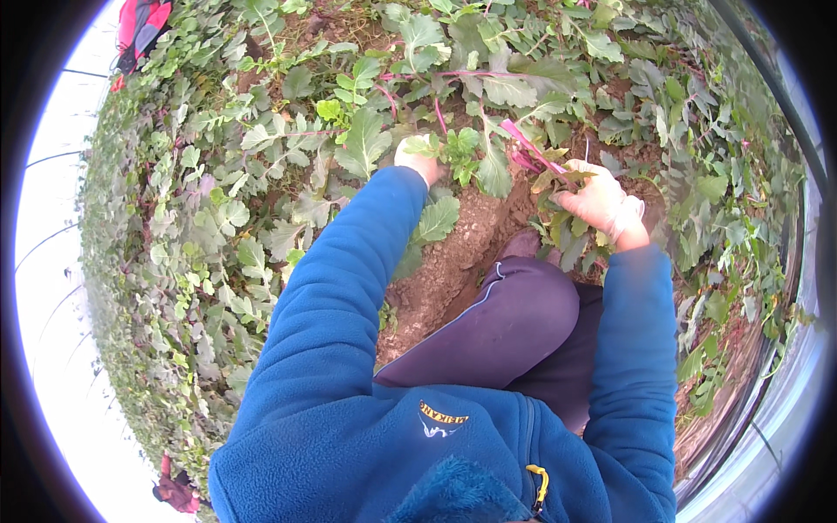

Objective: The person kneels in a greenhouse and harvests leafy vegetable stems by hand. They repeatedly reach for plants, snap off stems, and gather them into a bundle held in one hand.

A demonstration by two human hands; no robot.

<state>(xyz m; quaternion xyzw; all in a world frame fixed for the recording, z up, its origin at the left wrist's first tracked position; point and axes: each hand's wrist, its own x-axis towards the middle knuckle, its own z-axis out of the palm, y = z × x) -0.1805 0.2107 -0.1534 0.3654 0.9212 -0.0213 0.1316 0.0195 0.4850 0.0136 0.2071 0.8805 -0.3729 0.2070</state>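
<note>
My right hand point(598, 199), in a thin pale translucent glove, is closed around purple-stemmed leafy greens point(546, 157). Their cut-looking stem ends point up and to the left, and leaves hang below the fist. A thin, light-coloured thing point(586, 149) sticks up behind this hand; I cannot tell what it is. My left hand point(418, 160) reaches low among lobed green leaves point(461, 153). Foliage hides its fingers, so any grip there is unseen. Long purple stalks with broad leaves point(510, 88) lie just beyond both hands.
Bare brown soil point(471, 229) runs between the plants and my bent leg point(497, 327). Dense greens point(209, 235) spread across the left. Plastic sheeting point(785, 405) edges the right. A person point(175, 491) is at the lower left; red and dark clothing point(140, 29) shows at the upper left.
</note>
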